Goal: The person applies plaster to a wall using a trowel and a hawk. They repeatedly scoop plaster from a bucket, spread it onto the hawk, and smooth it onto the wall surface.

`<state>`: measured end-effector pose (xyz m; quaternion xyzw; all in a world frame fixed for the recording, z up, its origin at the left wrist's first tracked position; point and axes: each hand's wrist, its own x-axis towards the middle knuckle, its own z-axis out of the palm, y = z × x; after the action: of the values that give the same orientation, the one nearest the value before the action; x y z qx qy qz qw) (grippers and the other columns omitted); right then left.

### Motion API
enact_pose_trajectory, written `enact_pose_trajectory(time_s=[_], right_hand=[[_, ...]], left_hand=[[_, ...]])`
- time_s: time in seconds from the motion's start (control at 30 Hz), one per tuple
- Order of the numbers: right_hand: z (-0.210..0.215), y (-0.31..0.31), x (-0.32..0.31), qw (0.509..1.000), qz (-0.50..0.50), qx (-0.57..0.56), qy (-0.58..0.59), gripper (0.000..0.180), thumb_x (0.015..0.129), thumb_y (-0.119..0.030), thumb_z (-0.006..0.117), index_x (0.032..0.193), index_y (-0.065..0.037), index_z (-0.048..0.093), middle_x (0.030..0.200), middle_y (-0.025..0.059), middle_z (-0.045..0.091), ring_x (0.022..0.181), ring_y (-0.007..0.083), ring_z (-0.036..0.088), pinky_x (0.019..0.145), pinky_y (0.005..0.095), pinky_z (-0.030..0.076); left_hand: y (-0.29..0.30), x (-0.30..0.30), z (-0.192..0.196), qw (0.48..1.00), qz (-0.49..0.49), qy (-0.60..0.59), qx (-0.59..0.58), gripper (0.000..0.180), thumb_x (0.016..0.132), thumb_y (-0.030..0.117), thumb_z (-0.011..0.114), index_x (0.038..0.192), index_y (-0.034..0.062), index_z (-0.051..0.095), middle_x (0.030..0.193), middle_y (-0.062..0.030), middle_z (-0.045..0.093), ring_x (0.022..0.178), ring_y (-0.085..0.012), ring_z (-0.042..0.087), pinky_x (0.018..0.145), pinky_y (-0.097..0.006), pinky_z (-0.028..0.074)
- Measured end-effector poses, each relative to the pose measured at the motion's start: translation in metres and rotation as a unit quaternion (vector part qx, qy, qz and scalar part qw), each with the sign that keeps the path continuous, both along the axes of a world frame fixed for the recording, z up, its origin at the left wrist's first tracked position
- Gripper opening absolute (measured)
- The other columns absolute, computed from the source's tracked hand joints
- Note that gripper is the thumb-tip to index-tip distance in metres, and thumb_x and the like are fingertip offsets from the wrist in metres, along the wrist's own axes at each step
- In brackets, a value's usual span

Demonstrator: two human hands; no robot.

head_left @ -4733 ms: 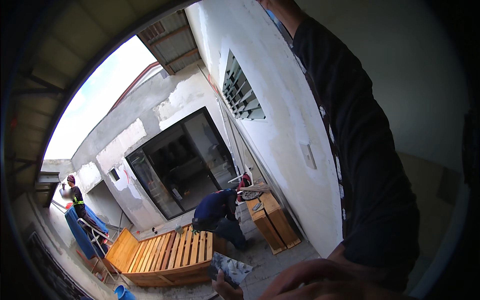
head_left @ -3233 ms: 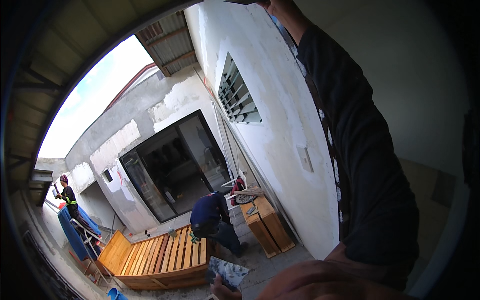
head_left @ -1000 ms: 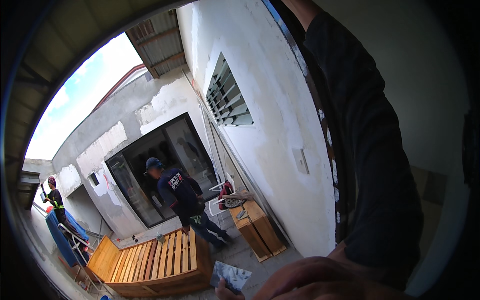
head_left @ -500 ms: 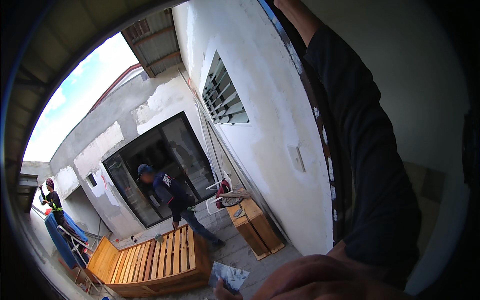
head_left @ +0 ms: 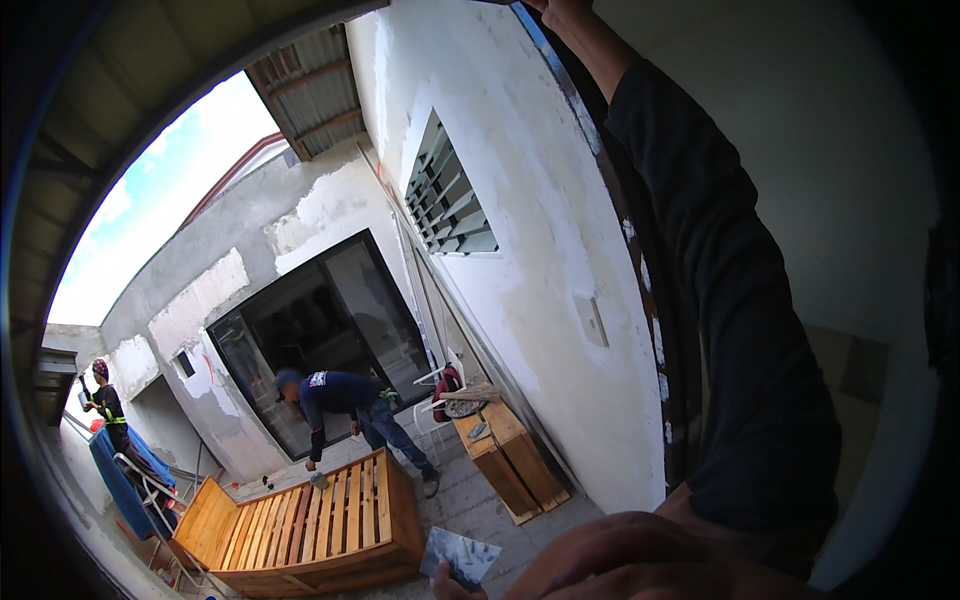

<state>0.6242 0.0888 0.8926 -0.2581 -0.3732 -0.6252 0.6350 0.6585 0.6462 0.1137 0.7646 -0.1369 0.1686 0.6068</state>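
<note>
We see the smeared rectangular plate (head_left: 464,556) low in the view, above the grey floor (head_left: 452,500). Our left hand (head_left: 448,582) pinches it at the lower left edge. We judge it thin, stiff and light, perhaps slippery where smeared, so the edge is safer to hold. Our right hand (head_left: 564,10) is raised, cut off at the top; its grip we cannot tell.

From the person's head, the single tilted fisheye view looks down over the near edge of the slatted wooden frame (head_left: 405,510) toward the dark-framed sliding door (head_left: 310,320), the whitish wall (head_left: 550,270) closer at right.
</note>
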Motion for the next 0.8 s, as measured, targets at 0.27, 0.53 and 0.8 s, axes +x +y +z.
enact_pose_trajectory(time_s=[0.27, 0.53, 0.8], right_hand=[[0.033, -0.018, 0.015, 0.999, -0.03, -0.02, 0.009, 0.009, 0.09, -0.002, 0.057, 0.089, 0.002, 0.064, 0.08, 0.0151, 0.068, 0.069, 0.0289, 0.07, 0.059, 0.0432, 0.061], [0.03, -0.012, -0.001, 0.998, -0.049, 0.029, 0.016, 0.009, 0.089, -0.006, 0.059, 0.093, -0.003, 0.066, 0.084, 0.0125, 0.069, 0.072, 0.0272, 0.071, 0.061, 0.043, 0.061], [-0.01, -0.005, 0.016, 0.998, -0.053, 0.027, 0.001, 0.012, 0.091, -0.009, 0.062, 0.101, -0.004, 0.066, 0.091, 0.0117, 0.069, 0.078, 0.0258, 0.07, 0.065, 0.0428, 0.061]], left_hand=[[0.0, 0.0, -0.002, 1.0, -0.009, 0.017, -0.006, 0.027, 0.101, 0.016, 0.053, 0.118, -0.0024, 0.063, 0.097, -0.015, 0.069, 0.083, -0.0293, 0.067, 0.075, -0.043, 0.055], [-0.004, 0.006, -0.002, 0.999, -0.02, 0.035, -0.014, 0.027, 0.101, 0.017, 0.053, 0.118, -0.0022, 0.063, 0.098, -0.0147, 0.069, 0.085, -0.029, 0.068, 0.077, -0.043, 0.055], [-0.009, 0.012, 0.0, 0.998, -0.037, 0.043, -0.025, 0.027, 0.101, 0.017, 0.053, 0.117, -0.0021, 0.063, 0.099, -0.0144, 0.069, 0.086, -0.0287, 0.069, 0.078, -0.043, 0.056]])
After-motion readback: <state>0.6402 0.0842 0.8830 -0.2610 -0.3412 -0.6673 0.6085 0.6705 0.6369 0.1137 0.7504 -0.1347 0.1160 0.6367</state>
